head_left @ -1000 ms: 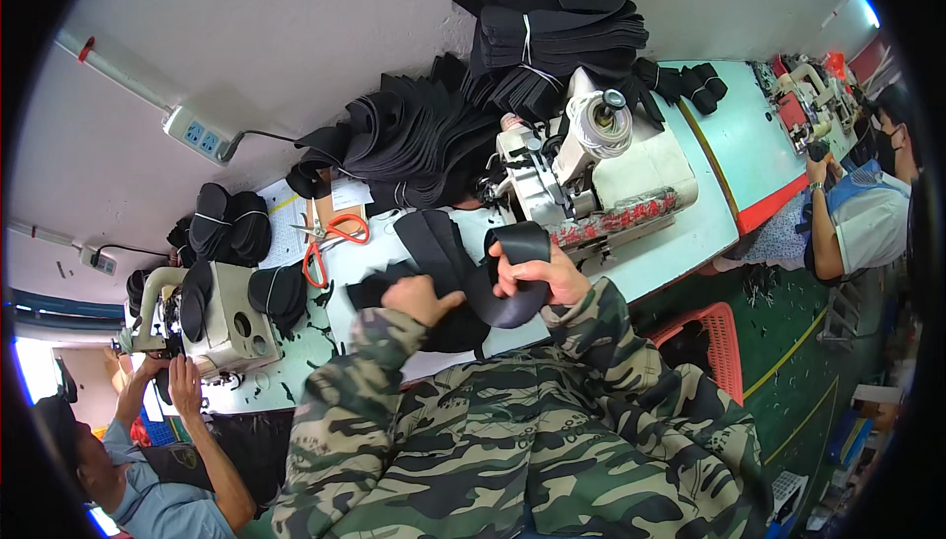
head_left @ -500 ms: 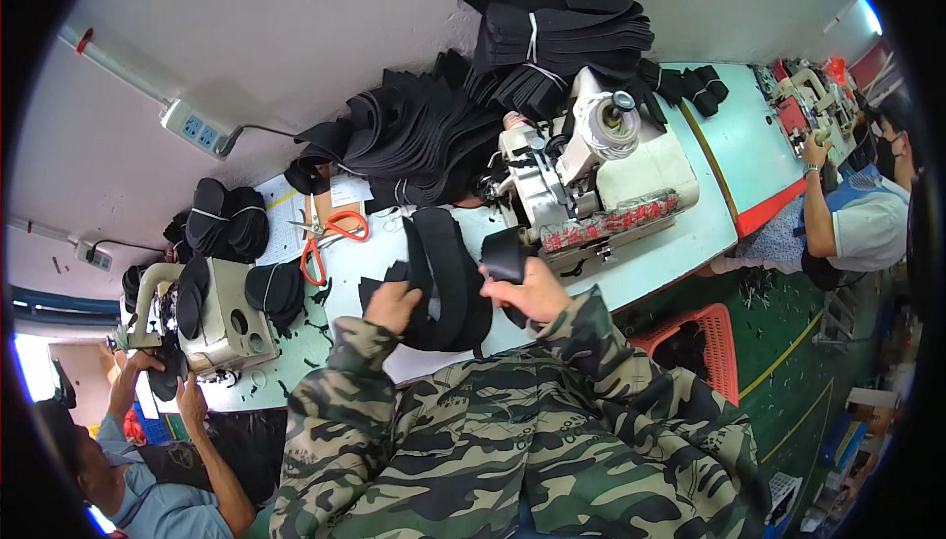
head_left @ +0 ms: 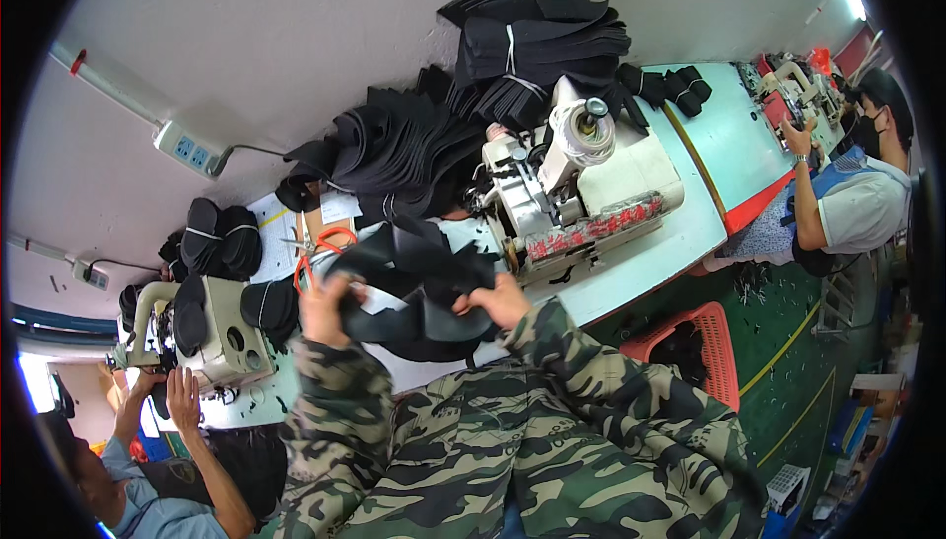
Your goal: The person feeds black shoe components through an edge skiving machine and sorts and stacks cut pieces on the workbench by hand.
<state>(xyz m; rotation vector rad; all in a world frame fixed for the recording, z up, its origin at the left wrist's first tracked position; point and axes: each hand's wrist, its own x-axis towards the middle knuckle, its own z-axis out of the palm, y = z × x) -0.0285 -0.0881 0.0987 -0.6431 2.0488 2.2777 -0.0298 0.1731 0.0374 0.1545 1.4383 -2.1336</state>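
Between my hands, above the table's front edge, is a curved black fabric piece (head_left: 443,314), slightly smeared by motion. My left hand (head_left: 328,310) grips its left end, with the fingers closed. My right hand (head_left: 501,301) pinches its right side between thumb and fingers. Under it lie more black pieces (head_left: 434,350), mostly covered. Orange-handled scissors (head_left: 333,239) rest just beyond my left hand, partly hidden by it. A cream sewing machine (head_left: 631,184) carrying a cone of white thread (head_left: 588,135) stands beyond my right hand.
Stacks of black fabric pieces (head_left: 399,150) and a tied bundle (head_left: 542,41) line the wall. Another machine (head_left: 222,332) is at left, where a co-worker's hand (head_left: 184,401) is raised. A red basket (head_left: 719,357) stands on the floor at right. Another co-worker (head_left: 862,204) sits far right.
My left hand has moved left and my right hand slightly left, lifting the black piece, which now spans both hands. The left co-worker's near hand has opened upward.
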